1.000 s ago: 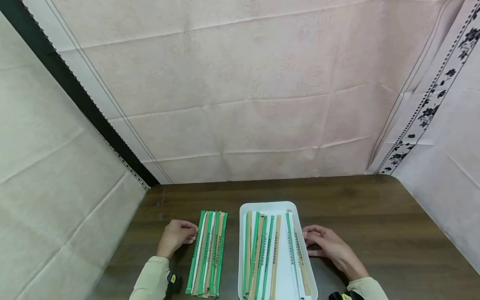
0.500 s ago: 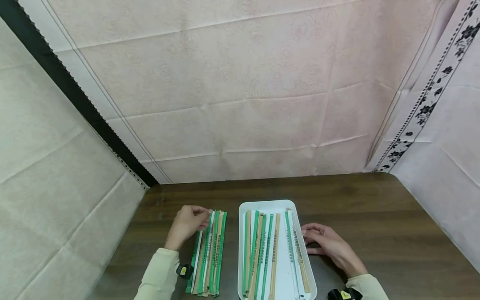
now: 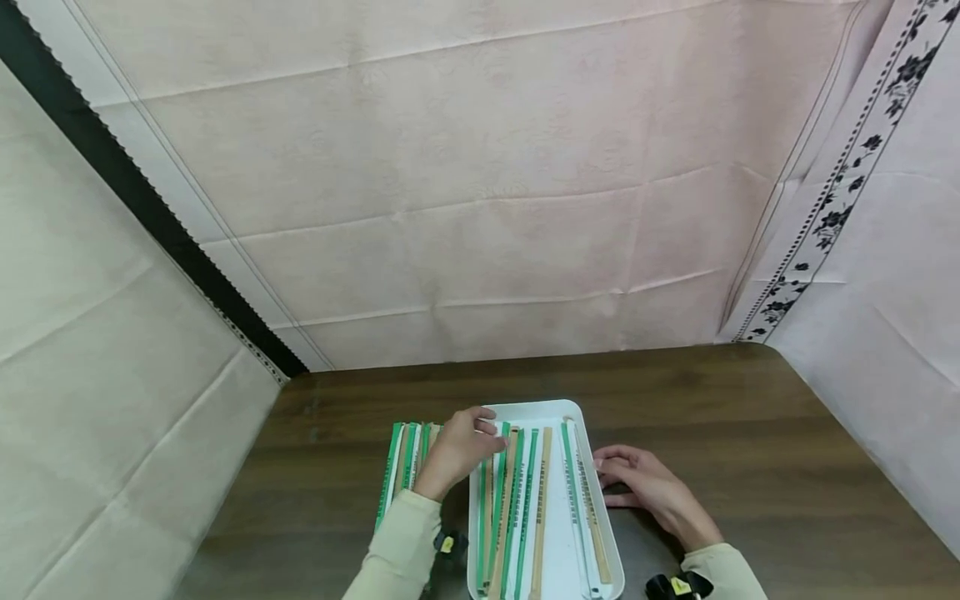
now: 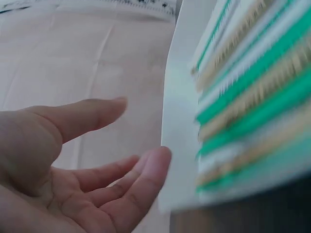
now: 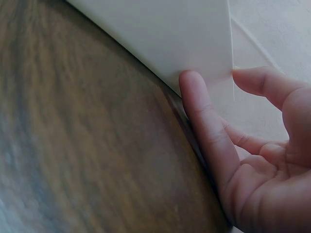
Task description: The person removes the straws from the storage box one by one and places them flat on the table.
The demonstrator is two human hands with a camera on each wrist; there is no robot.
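Observation:
My left hand (image 3: 459, 452) is over the far left corner of a white tray (image 3: 557, 542), thumb and fingers apart. Nothing lies between them in the left wrist view. Long thin strips (image 3: 542, 500) in green, white and tan, some with dark print, lie lengthwise in the tray. Left of the tray is a bundle of similar strips (image 3: 396, 467), partly hidden by my left hand and sleeve. At the tray's right side, my right hand (image 3: 651, 490) touches the outer wall (image 5: 184, 39) and rim with extended fingertips.
Everything rests on a brown wood-grain table (image 3: 675, 392). Pale cloth panels (image 3: 480, 208) rise behind and along both sides, one with a black floral border (image 3: 832, 208). Dark wrist-worn devices (image 3: 675, 586) sit at both cuffs.
My left hand has moved right, from beside the loose bundle, across its far end, to the tray's far left corner. My right hand stays at the tray's side. The head view shifts slightly.

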